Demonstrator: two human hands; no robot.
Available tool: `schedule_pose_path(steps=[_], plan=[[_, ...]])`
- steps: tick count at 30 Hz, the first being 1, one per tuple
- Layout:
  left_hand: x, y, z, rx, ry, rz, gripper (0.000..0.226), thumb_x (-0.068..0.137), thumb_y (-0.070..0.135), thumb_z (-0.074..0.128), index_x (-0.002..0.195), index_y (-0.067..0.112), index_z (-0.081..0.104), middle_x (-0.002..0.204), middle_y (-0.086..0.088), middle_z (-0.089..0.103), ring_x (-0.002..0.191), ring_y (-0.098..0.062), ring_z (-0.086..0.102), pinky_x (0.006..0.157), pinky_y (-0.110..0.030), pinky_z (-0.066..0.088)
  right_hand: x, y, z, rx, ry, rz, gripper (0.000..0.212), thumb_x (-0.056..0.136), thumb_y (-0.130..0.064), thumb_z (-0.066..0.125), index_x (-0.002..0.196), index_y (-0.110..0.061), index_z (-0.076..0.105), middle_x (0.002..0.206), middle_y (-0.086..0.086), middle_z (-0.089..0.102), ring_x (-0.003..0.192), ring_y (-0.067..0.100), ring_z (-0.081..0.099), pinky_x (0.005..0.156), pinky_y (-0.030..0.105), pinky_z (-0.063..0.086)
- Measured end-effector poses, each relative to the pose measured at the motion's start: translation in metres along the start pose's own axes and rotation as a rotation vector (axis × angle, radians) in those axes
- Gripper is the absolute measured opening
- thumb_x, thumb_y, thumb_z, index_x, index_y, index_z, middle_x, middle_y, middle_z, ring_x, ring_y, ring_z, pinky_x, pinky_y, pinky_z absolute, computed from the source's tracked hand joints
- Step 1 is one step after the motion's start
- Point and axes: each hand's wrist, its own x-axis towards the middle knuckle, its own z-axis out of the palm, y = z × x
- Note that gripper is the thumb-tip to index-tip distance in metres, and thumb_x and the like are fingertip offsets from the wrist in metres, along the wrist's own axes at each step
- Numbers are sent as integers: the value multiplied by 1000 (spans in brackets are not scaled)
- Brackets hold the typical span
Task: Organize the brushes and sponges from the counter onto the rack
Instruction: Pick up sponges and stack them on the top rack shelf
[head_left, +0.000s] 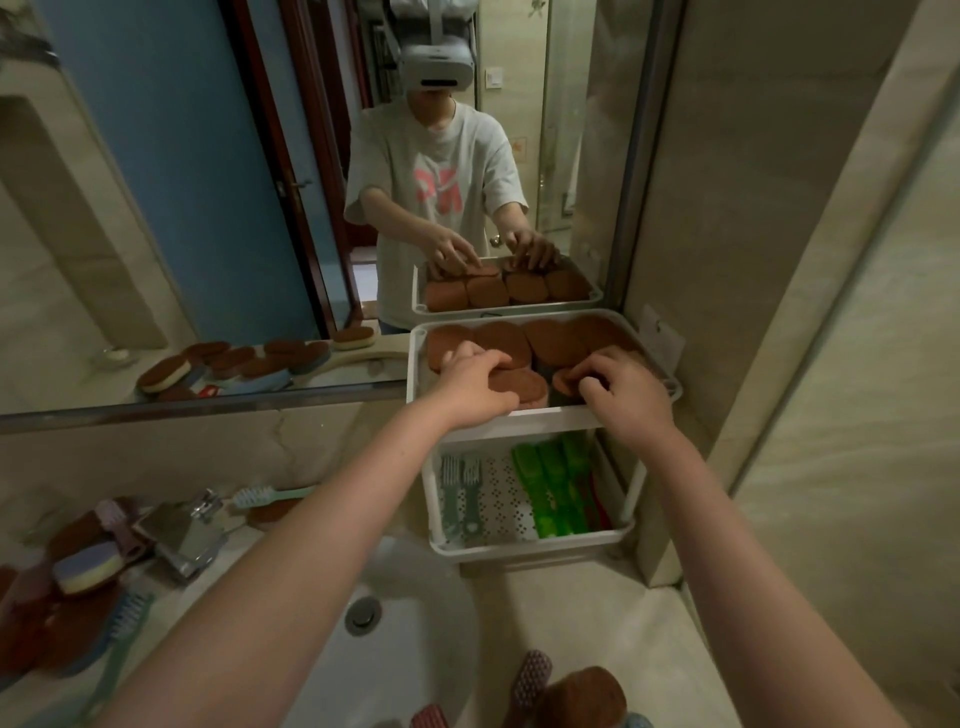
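A white two-tier rack (524, 419) stands on the counter against the mirror. Its top tray holds several brown oval sponges (553, 340). My left hand (475, 379) grips one brown sponge (522, 387) at the tray's front. My right hand (618, 387) pinches another brown sponge (563, 382) beside it. The lower tray (485, 506) holds two grey-green brushes (460, 493) and several bright green brushes (553, 486). More sponges and brushes lie on the counter at the left (88, 566), with a mint toothbrush-like brush (270, 493).
A white sink (395, 649) with a drain lies below my arms, a chrome tap (187, 535) at its left. A brown sponge (584, 696) and pink brush (530, 680) lie at the near edge. The mirror (208, 208) reflects me; a tiled wall rises right.
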Motion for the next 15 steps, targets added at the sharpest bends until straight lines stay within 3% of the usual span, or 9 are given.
schedule_pose_path(steps=[5,9,15], plan=[[-9,-6,7,73,197,25,46,85,38,56,128,22,52,127,-4,40,124,-25,30,104,-37,33,-6,1,10,-73,153,-41,24,83,-33,53,94,-21,70,104,-3,62,100,20,53,78,36,46],[-14,-8,14,72,188,29,43,90,40,51,128,19,55,127,-3,44,122,-23,34,100,-36,36,-14,-1,21,-75,306,-56,23,84,-30,56,96,-17,71,101,2,64,97,25,54,82,40,45],[-10,3,18,56,153,37,42,93,34,48,129,16,55,129,-6,46,124,-25,34,105,-33,30,-20,-1,25,-93,375,-52,28,85,-29,51,90,-12,72,92,6,66,91,27,58,77,36,40]])
